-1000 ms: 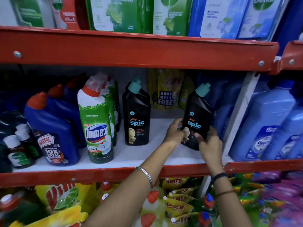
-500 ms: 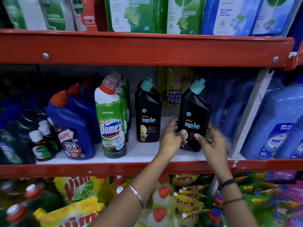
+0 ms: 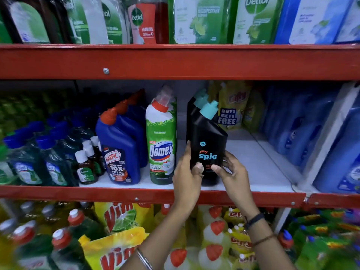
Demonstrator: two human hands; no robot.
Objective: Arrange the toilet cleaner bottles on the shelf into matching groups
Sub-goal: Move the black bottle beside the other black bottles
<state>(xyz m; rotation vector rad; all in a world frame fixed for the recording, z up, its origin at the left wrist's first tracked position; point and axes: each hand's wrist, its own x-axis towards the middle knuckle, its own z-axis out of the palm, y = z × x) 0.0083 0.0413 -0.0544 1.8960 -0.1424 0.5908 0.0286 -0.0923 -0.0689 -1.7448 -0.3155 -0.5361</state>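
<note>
A black Spic bottle (image 3: 208,141) with a teal cap stands at the front of the white shelf (image 3: 259,168). My left hand (image 3: 187,176) grips its left side and my right hand (image 3: 231,174) its right side. Directly behind it another black Spic bottle (image 3: 191,117) stands, mostly hidden, with only its teal cap and shoulder showing. To the left stands a green-and-white Domex bottle (image 3: 160,145), with more behind it. Further left is a row of blue Harpic bottles (image 3: 118,151) with red caps.
Yellow pouches (image 3: 231,108) lean at the back of the shelf. Blue bottles (image 3: 292,123) fill the right side past a white upright. Small brown bottles (image 3: 86,168) and blue-capped green bottles (image 3: 25,162) crowd the left. A red shelf rail (image 3: 136,194) runs in front.
Both hands have carried the black Spic bottle leftward along the shelf; it now stands right in front of the other Spic bottle, close to the Domex. The camera has shifted too.
</note>
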